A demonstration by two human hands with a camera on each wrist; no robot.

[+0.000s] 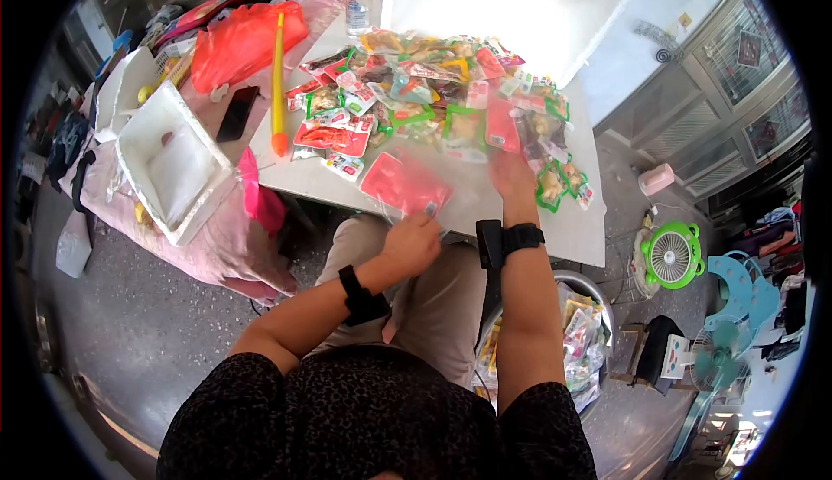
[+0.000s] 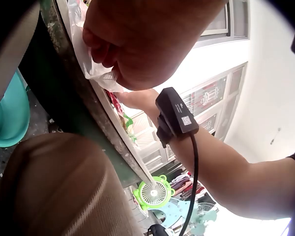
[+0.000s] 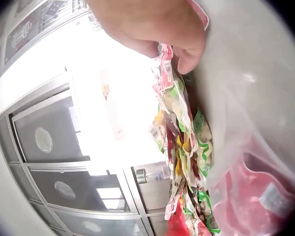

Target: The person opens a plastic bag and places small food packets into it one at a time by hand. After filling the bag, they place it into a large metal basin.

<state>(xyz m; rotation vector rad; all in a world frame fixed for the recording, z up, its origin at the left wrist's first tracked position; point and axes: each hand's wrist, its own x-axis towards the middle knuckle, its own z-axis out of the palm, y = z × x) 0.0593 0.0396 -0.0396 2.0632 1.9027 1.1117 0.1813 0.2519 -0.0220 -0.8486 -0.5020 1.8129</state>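
Note:
My left hand (image 1: 412,242) grips the edge of a clear plastic bag (image 2: 83,54) at the table's front edge, its fingers curled into the film. Red packets (image 3: 258,191) show through the bag, which is blurred in the head view. To the right, my right hand (image 1: 513,175) reaches over the front of a heap of snack packets (image 1: 416,90). Its thumb and fingers pinch a red-and-white packet (image 3: 165,69) in the right wrist view. Much of that packet is hidden behind the hand.
A white foam box (image 1: 503,12) and a bottle (image 1: 360,3) stand behind the heap. Left of it lie a yellow stick-like object (image 1: 278,90), a phone (image 1: 237,113) and another foam box (image 1: 173,164). A metal basin (image 1: 607,307) of packets sits beside my right leg.

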